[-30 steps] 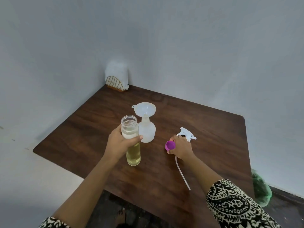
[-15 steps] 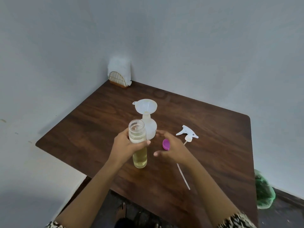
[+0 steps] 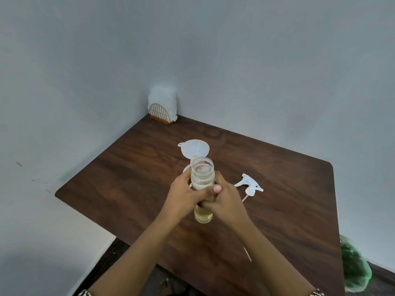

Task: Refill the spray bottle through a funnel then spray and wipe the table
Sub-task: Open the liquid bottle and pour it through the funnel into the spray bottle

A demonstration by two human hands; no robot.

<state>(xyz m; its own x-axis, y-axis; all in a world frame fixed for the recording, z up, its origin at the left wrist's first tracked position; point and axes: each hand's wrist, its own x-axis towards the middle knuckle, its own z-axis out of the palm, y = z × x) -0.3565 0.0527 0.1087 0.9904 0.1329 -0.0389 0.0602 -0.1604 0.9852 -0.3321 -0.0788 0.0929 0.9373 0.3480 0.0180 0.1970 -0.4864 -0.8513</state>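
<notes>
A clear open-topped bottle of yellowish liquid [image 3: 202,174] stands upright at the middle of the dark wooden table [image 3: 132,184]. My left hand [image 3: 183,194] wraps its left side and my right hand [image 3: 226,199] wraps its right side. Just behind it a white funnel [image 3: 195,149] sits in the neck of the white spray bottle [image 3: 186,169], which the held bottle and my hands mostly hide. The white trigger sprayer head [image 3: 249,185] lies on the table to the right, its dip tube running toward me. The purple cap is hidden.
A napkin holder with white napkins [image 3: 163,106] stands in the far corner against grey walls. A green plastic bag [image 3: 354,268] lies on the floor beyond the table's right edge. The table's near edge runs diagonally below my forearms.
My right hand left the sprayer head area, moved left and closed on the liquid bottle beside my left hand. The purple cap it held is no longer visible.
</notes>
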